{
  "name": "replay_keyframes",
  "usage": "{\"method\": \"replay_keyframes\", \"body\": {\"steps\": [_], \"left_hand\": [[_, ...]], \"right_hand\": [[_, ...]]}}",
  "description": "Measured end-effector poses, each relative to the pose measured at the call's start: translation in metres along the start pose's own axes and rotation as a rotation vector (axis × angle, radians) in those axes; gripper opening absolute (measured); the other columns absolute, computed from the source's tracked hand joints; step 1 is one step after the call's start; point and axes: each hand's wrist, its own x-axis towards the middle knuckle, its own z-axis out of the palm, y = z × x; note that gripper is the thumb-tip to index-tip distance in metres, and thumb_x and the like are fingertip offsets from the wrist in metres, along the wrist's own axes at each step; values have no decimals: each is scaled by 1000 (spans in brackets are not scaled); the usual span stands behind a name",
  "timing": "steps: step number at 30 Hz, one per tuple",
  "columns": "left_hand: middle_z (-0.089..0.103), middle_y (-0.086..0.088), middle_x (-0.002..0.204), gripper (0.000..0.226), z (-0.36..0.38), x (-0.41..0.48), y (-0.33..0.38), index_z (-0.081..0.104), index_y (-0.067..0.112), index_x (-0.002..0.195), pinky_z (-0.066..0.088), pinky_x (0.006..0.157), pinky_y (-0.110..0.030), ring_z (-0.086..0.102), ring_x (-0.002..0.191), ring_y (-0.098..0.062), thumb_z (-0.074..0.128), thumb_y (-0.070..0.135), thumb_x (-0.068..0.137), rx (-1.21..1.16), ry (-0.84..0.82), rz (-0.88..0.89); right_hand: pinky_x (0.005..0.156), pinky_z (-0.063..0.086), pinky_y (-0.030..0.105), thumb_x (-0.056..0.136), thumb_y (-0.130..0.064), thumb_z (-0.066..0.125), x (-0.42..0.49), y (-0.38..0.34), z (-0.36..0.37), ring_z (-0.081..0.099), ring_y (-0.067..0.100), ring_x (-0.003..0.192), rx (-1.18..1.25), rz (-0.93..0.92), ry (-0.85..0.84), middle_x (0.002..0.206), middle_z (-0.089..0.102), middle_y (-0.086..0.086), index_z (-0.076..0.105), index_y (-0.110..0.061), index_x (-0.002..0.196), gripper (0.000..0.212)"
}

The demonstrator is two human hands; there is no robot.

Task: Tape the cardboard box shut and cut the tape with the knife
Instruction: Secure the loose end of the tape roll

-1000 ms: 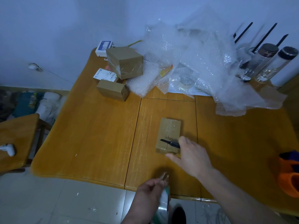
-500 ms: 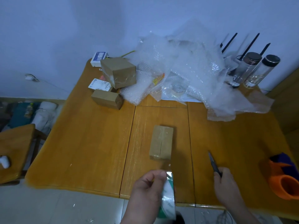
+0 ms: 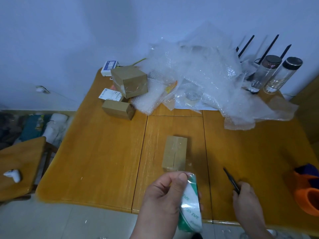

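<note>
A small flat cardboard box (image 3: pixel 175 153) lies on the wooden table (image 3: pixel 103 161) near its front middle, with clear tape along its top seam. My left hand (image 3: pixel 164 200) holds a roll of clear tape (image 3: pixel 189 207) with a green and white core just in front of the box, above the table's front edge. A strip of clear tape seems to run from the roll toward the box's near end. My right hand (image 3: pixel 246 199) grips a thin black knife (image 3: pixel 231 180) to the right of the box, its blade pointing away from me and resting low over the table.
Two more cardboard boxes (image 3: pixel 129 81) and labelled packets sit at the back left. A heap of bubble wrap (image 3: pixel 198 80) covers the back middle. Two glass bottles (image 3: pixel 276 73) stand at the back right. An orange object (image 3: pixel 309 195) sits at the right edge. A wooden chair (image 3: pixel 19 166) stands left.
My right hand drew the knife off the box's near end and moved it right to the table. My left hand raised the tape roll closer to the box.
</note>
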Motion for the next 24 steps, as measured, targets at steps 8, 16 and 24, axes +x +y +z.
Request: {"method": "replay_keyframes", "body": {"steps": [8,16,24], "left_hand": [[73,-28,69,21,0,-10,11,79,5,82,59,49,-34,69,52,-32,70,23,79,0,-32,27],[71,-32,69,17,3,-17,26,80,7,78,60,57,-39,67,54,-33,78,24,82,-50,-48,35],[72,-34,72,17,14,-35,81,81,14,75,61,57,-45,67,57,-35,73,28,80,17,-100,211]], "right_hand": [[76,54,51,83,-12,77,5,15,15,60,43,88,-106,16,67,98,65,24,64,-3,107,29],[90,54,51,88,-34,70,-5,2,-3,59,39,107,-57,195,-50,120,61,22,56,-6,127,51],[80,52,27,80,-64,58,-67,-146,-240,65,8,96,600,-213,-140,100,69,-15,63,-40,108,38]]}}
